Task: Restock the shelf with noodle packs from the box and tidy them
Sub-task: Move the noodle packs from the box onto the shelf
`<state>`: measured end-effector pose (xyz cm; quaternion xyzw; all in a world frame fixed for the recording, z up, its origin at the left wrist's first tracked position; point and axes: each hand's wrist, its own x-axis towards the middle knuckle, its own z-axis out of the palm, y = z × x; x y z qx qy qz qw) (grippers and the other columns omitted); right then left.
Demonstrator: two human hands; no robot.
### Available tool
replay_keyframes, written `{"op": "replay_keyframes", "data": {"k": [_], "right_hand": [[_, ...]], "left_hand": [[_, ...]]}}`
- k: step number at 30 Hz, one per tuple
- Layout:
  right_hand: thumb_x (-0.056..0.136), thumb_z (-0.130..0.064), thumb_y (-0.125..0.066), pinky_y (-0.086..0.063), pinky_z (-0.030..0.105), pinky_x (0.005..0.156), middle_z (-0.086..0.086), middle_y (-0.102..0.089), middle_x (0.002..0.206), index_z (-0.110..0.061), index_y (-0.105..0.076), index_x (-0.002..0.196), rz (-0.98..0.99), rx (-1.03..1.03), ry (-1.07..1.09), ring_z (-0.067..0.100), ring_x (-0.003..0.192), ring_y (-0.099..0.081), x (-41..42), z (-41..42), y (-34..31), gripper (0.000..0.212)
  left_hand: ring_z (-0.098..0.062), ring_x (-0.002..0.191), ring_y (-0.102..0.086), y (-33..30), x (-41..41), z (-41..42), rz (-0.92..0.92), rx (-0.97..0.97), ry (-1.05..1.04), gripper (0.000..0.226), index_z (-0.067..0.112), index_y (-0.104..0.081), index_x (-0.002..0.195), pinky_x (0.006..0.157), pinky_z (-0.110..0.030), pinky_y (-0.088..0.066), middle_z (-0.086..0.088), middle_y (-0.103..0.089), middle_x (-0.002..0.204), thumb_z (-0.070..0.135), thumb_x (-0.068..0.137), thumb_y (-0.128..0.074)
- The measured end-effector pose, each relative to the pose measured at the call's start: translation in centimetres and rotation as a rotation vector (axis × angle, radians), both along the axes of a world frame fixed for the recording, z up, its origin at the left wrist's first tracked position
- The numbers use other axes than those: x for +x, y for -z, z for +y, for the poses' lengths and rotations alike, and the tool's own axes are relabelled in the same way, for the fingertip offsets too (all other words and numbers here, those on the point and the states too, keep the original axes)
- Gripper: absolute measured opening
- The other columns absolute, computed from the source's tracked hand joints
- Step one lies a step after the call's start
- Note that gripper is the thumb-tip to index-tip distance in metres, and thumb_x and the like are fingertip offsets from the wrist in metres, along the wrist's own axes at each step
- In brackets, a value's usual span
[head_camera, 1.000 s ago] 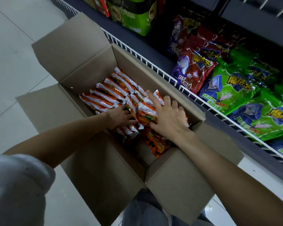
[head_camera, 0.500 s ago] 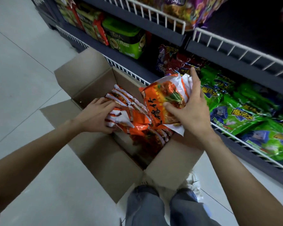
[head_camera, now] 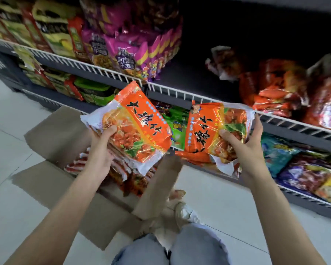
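My left hand [head_camera: 101, 150] grips a stack of orange noodle packs [head_camera: 134, 127] above the open cardboard box [head_camera: 65, 131]. My right hand [head_camera: 243, 148] holds a second bunch of orange noodle packs [head_camera: 214, 131] in front of the white wire rail of the middle shelf [head_camera: 180, 93]. More orange packs [head_camera: 134, 180] lie inside the box under my left arm. On the middle shelf a dark gap sits left of a pile of red-orange packs [head_camera: 275, 92].
Purple packs [head_camera: 126, 50] and yellow-green packs [head_camera: 52, 31] fill the middle shelf at left. The lower shelf [head_camera: 313, 199] holds green, blue and purple packs. My knees in jeans [head_camera: 168, 249] and a shoe [head_camera: 182, 211] are below, on a pale tiled floor.
Both hands have lifted orange packs out of the box and risen towards the middle shelf. The view has tilted up from the box to the shelves.
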<state>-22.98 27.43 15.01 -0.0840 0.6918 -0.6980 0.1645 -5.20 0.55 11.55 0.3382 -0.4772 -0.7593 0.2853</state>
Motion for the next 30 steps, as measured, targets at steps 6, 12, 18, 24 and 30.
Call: {"op": "replay_keyframes", "data": {"k": [6,12,18,24,30], "right_hand": [[0.084,-0.024,-0.071,-0.054,0.022,0.079,-0.013,-0.055,0.124,-0.032,-0.016,0.147,0.082,-0.076,0.25,0.007,0.108,-0.062,-4.7,7.9,-3.3,0.084],[0.082,-0.033,-0.072,-0.054,0.031,0.088,-0.005,-0.046,0.139,-0.033,-0.008,0.149,0.094,-0.126,0.391,0.01,0.106,-0.063,-8.9,12.1,-4.5,0.092],[0.081,-0.034,-0.073,-0.05,0.024,0.085,-0.007,-0.038,0.142,-0.033,-0.004,0.149,0.091,-0.141,0.399,0.013,0.115,-0.056,-11.9,11.0,-4.1,0.097],[0.077,-0.039,-0.076,-0.052,0.035,0.091,-0.004,-0.041,0.14,-0.035,-0.006,0.148,0.107,-0.138,0.381,0.017,0.112,-0.059,-14.3,8.8,-4.3,0.099],[0.075,-0.041,-0.077,-0.053,0.038,0.092,-0.002,-0.043,0.139,-0.036,-0.007,0.147,0.105,-0.164,0.379,0.017,0.111,-0.061,-15.0,8.6,-3.7,0.101]], "left_hand": [[-0.024,0.089,-0.068,-3.7,-10.3,7.3,-0.018,0.178,0.157,0.07,0.016,-0.055,0.127,0.07,-0.035,-0.053,-0.005,-0.07,0.106,0.049,0.069,-0.074],[-0.022,0.049,-0.059,-4.2,-20.0,12.7,-0.039,0.187,0.242,0.091,0.007,-0.05,0.13,0.045,-0.027,-0.048,-0.013,-0.064,0.089,0.063,0.061,-0.073],[-0.025,0.124,-0.044,-6.0,-26.4,12.6,-0.132,-0.054,0.044,0.1,0.019,-0.009,0.148,0.099,-0.046,-0.04,-0.005,-0.037,0.142,0.06,0.076,-0.066],[-0.034,0.125,-0.041,-7.2,-30.4,9.9,-0.508,-0.626,0.106,0.083,0.007,-0.016,0.147,0.096,-0.041,-0.036,-0.018,-0.036,0.141,0.065,0.09,-0.035],[-0.039,0.13,-0.025,-6.5,-30.6,9.0,-0.695,-0.766,0.057,0.088,0.001,-0.01,0.148,0.102,-0.045,-0.032,-0.023,-0.021,0.142,0.066,0.091,-0.027]]}}
